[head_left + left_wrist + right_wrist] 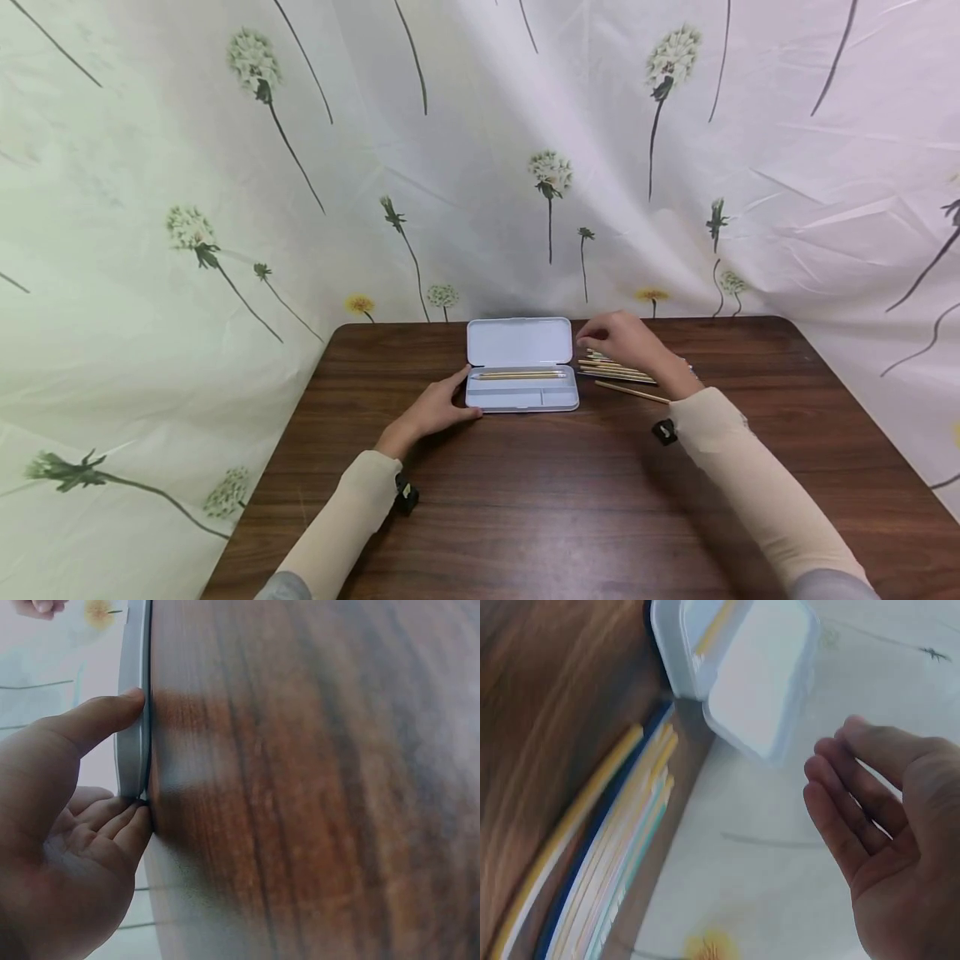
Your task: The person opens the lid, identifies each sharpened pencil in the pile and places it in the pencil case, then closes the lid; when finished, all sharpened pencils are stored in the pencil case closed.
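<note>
A white pencil case [522,401] lies on the table with its lid [519,342] raised at the back. Inside, yellow pencils [520,376] lie along the rear compartment; the front part has a small divider. My left hand [433,408] holds the case's left end, thumb against the front edge and fingers at the left side, as the left wrist view also shows. My right hand [628,340] hovers just right of the lid, above a bunch of loose pencils [611,368]. In the right wrist view its fingers [847,799] are loosely bent, holding nothing.
One pencil [632,392] lies apart, in front of the bunch. The dark wooden table [517,500] ends at the back against a hanging white cloth [480,167] printed with dandelions. A dark blue pencil [604,825] shows in the bunch.
</note>
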The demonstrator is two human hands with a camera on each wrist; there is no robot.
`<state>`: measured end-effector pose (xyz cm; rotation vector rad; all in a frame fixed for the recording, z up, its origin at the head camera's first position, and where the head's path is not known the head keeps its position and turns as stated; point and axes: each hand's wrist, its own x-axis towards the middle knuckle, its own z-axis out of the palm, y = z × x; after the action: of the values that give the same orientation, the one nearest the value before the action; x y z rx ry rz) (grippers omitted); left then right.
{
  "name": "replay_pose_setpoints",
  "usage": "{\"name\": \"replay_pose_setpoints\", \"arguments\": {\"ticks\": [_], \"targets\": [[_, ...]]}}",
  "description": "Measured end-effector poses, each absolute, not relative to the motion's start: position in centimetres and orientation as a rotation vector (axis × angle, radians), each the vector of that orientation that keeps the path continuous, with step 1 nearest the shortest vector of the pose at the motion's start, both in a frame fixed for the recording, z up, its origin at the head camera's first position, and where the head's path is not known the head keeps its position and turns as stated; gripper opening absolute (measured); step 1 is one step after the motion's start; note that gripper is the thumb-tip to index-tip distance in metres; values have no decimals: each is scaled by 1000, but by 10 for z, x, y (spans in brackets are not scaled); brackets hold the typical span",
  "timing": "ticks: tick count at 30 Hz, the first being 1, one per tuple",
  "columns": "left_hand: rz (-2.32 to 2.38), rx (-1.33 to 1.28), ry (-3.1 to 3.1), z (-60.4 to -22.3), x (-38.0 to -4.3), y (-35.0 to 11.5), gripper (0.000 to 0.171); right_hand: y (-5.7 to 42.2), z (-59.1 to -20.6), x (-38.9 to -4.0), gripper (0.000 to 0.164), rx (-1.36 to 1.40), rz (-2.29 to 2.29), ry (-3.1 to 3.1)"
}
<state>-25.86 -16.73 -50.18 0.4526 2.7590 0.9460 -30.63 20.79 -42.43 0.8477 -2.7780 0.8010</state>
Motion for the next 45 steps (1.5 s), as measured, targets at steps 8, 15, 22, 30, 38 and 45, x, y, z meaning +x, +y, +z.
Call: {"name": "replay_pose_setpoints", "arguments": {"ticks": [8,15,22,30,38,45], "targets": [[956,454,2757,-500,-259,-169,93,245,-413,-300,11,834,770,-2751],[973,469,2744,-501,-258,-169,94,283,-414,-291,10,760,810,-2730],[965,456,2750,-501,-258,-169,94,312,-425,-283,9,656,830,-2729],[973,457,2750,-501,-257,-169,94,336,-450,-278,8,573,856,-2742],[982,469,2747,-502,-256,-169,93,347,-478,-277,10,495,954,-2822],[970,464,2753,-501,-256,-169,94,351,-497,-279,11,520,881,-2849]]}}
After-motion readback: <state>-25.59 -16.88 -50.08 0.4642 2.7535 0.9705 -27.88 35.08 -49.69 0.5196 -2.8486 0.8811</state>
